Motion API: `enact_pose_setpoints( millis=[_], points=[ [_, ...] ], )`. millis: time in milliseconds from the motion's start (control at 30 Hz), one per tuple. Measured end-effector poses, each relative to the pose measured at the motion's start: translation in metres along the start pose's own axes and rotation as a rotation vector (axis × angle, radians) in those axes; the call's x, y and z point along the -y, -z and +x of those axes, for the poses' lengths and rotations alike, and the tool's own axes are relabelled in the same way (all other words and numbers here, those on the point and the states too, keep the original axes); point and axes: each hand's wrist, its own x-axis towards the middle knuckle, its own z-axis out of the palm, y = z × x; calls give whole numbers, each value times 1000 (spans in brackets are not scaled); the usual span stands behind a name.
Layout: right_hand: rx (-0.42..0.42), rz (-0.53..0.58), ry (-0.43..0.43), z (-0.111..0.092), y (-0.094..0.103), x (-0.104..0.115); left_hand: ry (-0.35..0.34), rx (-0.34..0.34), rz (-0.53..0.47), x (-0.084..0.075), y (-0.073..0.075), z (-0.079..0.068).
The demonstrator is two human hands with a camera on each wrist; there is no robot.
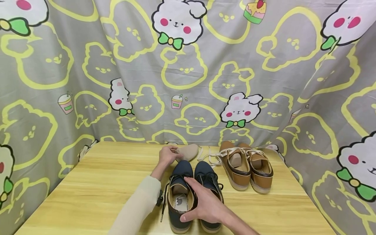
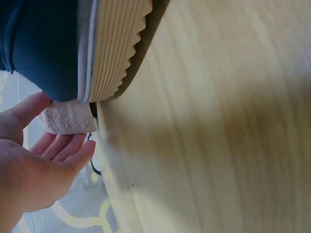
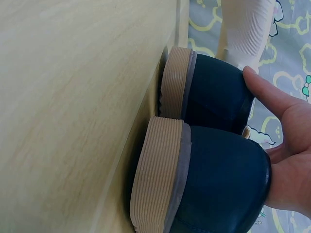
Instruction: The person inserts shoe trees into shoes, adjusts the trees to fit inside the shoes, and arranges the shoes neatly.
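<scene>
A pair of navy lace-up shoes, the left shoe (image 1: 182, 171) and the right shoe (image 1: 204, 169), stands side by side with toes pointing away. Past the toes, my left hand (image 1: 168, 155) pinches the near end of a beige, toe-shaped shoe insert (image 1: 189, 152). In the left wrist view, the insert's rough surface (image 2: 68, 118) shows between thumb and fingers, close by a navy toe. My right hand (image 1: 207, 202) spreads over the navy shoes. Its thumb touches the left shoe's heel (image 3: 218, 87); its other fingers are partly hidden behind the right shoe's heel (image 3: 221, 174).
Brown lace-up shoes (image 1: 259, 182) stand to the right, their pale laces (image 1: 210, 156) trailing left on the wooden table (image 1: 97, 192). A loose dark lace (image 1: 164, 204) hangs beside the left navy shoe. Patterned cloth (image 1: 188, 75) hangs behind and at the sides.
</scene>
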Motion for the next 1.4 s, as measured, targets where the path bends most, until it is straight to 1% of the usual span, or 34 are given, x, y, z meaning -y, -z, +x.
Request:
enact_pose_setpoints(
  millis=[133,367,467,600,700,867,933,1067,1167,1400],
  points=[
    [6,16,-9,0,0,0,-15,-29,-18,0,5,0],
    [2,7,-18,0,0,1,4,-78,-106,-2,20,-1],
    [0,10,-19,0,0,1,25,-79,-155,-3,24,-2],
    [-3,11,-16,0,0,1,74,-66,-204,-5,29,-4],
    [-1,14,-11,0,0,1,77,-65,-223,-4,31,-7],
    [7,24,-9,1,0,1,27,-56,-244,-4,33,-15],
    [7,23,-10,1,0,1,8,-54,-231,-5,34,-18],
    [3,18,-13,1,0,1,-46,-43,-174,-10,37,-26],
    [5,20,-17,1,0,2,-81,-21,-150,-13,40,-32],
    [3,14,-13,1,0,1,-148,28,-139,-22,51,-46]
  ],
)
